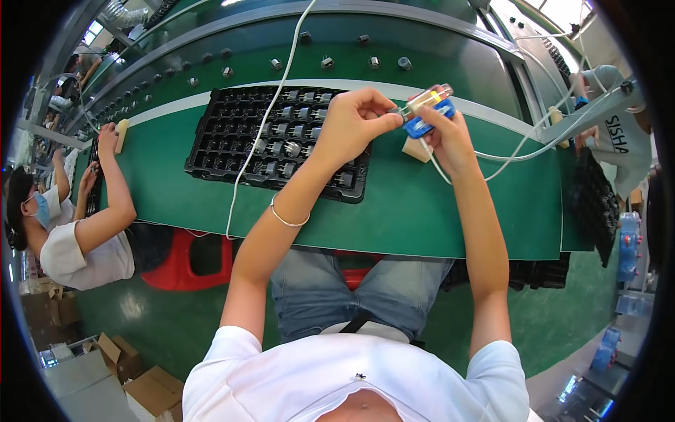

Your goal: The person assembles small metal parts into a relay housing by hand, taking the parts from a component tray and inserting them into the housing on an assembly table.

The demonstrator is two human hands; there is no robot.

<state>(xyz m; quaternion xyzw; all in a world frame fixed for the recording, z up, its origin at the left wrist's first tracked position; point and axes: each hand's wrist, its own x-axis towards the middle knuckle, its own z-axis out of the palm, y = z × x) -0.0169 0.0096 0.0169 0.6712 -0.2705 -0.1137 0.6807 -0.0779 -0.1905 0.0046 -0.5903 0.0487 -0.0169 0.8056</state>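
My left hand [354, 125] is raised over the green worktable [408, 211], its thumb and forefinger pinched on a small metal-pinned part [401, 112], mostly covered by the fingertips. Close beside it, my right hand [450, 137] grips a blue and clear handheld device [430, 112] with a yellowish piece inside. The device's tip meets or nearly meets the small part; I cannot tell which. A white cord [437, 167] hangs below the device. Left of my hands lies a black compartment tray [200, 163], with small grey pinned parts [294, 148] in several pockets on its right side.
Beneath my hands sits a pale block [416, 149]. A white cable [263, 126] hangs across the tray. Small parts [327, 62] stand spaced along the green strip behind a metal rail. A co-worker [84, 232] sits at the left; another person [626, 141] is at the right, near stacked black trays [594, 204].
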